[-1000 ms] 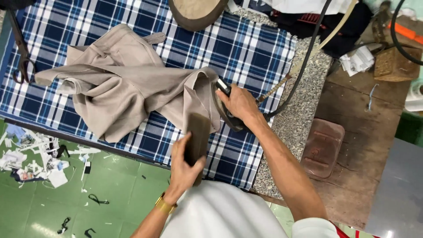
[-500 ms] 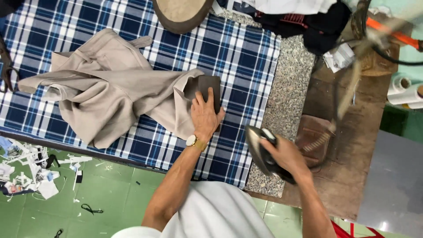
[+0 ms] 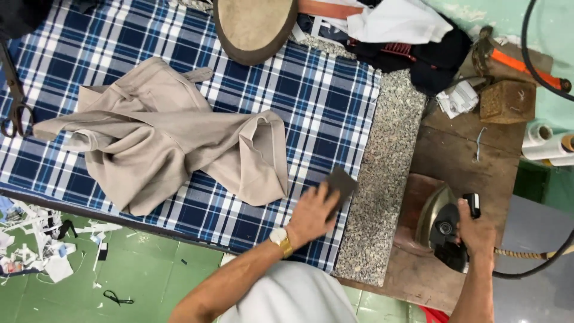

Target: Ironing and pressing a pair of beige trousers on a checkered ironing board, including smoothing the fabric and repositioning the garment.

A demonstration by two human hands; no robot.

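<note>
My left hand [image 3: 311, 215] rests on a small dark flat block [image 3: 341, 182] at the right edge of the blue plaid ironing cloth [image 3: 317, 96]. It lies just right of the crumpled beige garment [image 3: 167, 137]. My right hand [image 3: 475, 230] grips the black handle of a metal clothes iron [image 3: 439, 224], which stands on a brown pad [image 3: 415, 200] on the wooden side table [image 3: 478, 155]. A gold watch is on my left wrist.
A speckled stone slab [image 3: 388, 167] borders the cloth. A rounded tan pressing pad [image 3: 254, 27] and piled clothes [image 3: 412, 36] lie at the top. Scissors [image 3: 15, 96] sit far left. A wooden block [image 3: 507, 100], thread rolls [image 3: 547, 140] and the iron's cord [image 3: 532, 260] are right. Paper scraps litter the green floor [image 3: 36, 251].
My right hand has carried the iron off the garment, rightwards onto the pad on the wooden table. My left hand has slid the dark block off the garment to the cloth's right edge.
</note>
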